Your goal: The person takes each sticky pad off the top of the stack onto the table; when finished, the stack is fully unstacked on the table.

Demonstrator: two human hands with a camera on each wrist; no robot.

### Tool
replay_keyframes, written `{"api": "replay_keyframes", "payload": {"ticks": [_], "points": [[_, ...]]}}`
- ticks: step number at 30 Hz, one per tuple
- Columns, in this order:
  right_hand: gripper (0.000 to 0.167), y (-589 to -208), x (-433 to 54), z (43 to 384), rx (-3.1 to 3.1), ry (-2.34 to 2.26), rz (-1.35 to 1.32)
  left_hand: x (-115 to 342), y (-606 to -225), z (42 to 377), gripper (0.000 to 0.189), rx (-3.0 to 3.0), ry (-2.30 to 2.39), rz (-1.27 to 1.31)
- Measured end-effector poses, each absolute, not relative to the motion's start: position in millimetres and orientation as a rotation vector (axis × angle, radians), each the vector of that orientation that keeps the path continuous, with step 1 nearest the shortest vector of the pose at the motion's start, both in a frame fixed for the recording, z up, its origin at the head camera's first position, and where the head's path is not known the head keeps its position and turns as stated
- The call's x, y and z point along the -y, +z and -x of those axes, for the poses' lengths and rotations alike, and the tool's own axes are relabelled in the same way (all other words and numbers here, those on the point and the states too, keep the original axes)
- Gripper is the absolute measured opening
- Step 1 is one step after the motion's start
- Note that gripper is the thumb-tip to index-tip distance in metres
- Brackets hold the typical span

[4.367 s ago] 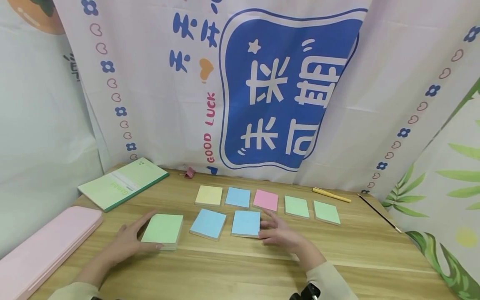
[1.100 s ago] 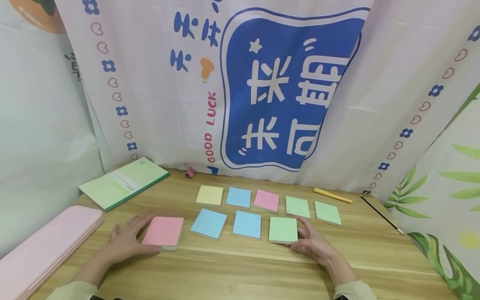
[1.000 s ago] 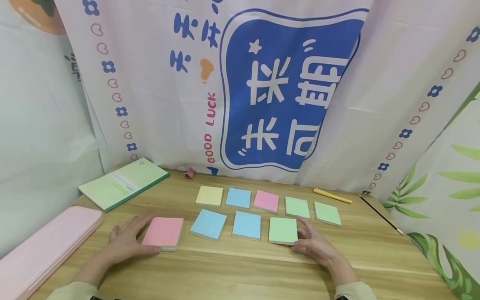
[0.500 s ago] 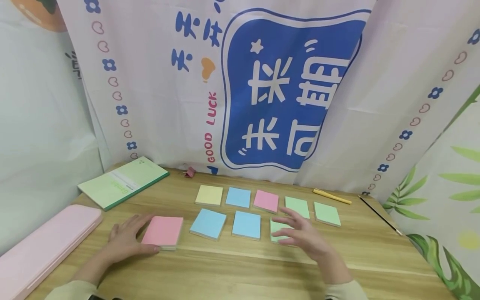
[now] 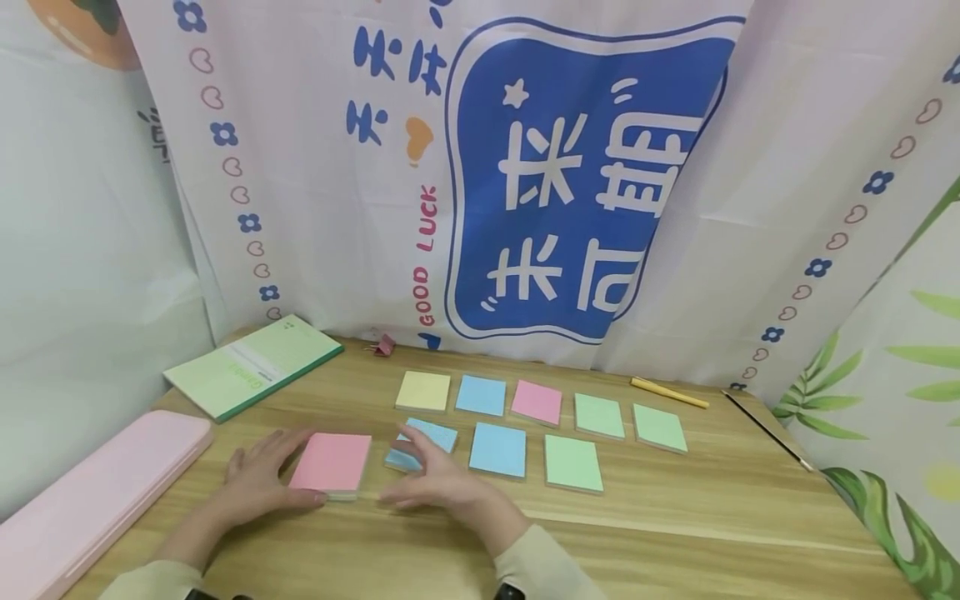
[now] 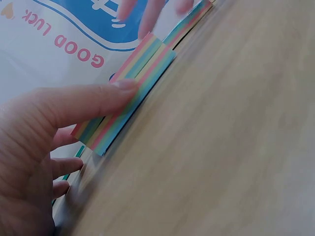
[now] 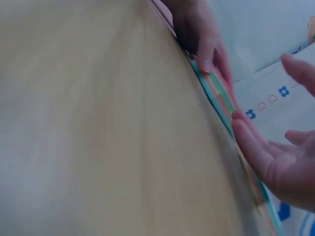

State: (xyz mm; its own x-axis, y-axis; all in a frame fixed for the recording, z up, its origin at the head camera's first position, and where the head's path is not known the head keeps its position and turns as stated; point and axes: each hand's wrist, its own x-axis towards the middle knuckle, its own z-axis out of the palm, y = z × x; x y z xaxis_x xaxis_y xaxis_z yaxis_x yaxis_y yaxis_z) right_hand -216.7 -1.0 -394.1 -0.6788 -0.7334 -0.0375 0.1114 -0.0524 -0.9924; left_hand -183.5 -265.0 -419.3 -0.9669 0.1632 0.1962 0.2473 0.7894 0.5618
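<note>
A stack of sticky note pads [image 5: 332, 460] with a pink top lies at the left of the front row. My left hand [image 5: 258, 479] grips it, thumb on the near side and fingers behind. In the left wrist view the stack [image 6: 156, 63] shows striped pink, yellow and blue edges, with a seam between two pads. My right hand [image 5: 450, 487] hovers with fingers spread and nothing in them, just right of the stack, partly covering a blue sticky note pad [image 5: 442, 435]. Further right lie another blue pad [image 5: 498, 450] and a green pad [image 5: 573, 463].
Behind is a row of pads: yellow [image 5: 423, 391], blue [image 5: 482, 395], pink [image 5: 537, 402] and two green, one the far-right green pad [image 5: 659, 427]. A notebook [image 5: 255, 367], pink case [image 5: 105, 500], binder clip [image 5: 383, 345], yellow pen [image 5: 669, 392] and thin black stick [image 5: 767, 429] lie around.
The green pad has gone from the stack's top to the front row's right end, leaving pink on top. My right hand let go of it and moved left toward the stack; my left hand stayed.
</note>
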Motion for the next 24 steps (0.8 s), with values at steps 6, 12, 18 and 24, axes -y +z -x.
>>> {"api": "replay_keyframes", "payload": {"ticks": [6,12,18,24], "points": [[0.086,-406.9,33.5,218.7,-1.759,-1.806,0.548,264.7,-419.4,183.0,0.089,2.84,-0.915,0.337],[0.087,-408.5,48.7,221.1,-1.896,-1.733,0.481,264.7,-420.1,183.7,0.089,2.839,-0.914,0.342],[0.093,-404.8,57.4,222.7,-2.074,-1.606,0.484,264.2,-419.1,183.6,0.088,2.833,-0.93,0.352],[0.09,-406.3,61.4,220.9,-2.187,-1.563,0.481,263.7,-419.6,182.7,0.088,2.837,-0.918,0.342]]}}
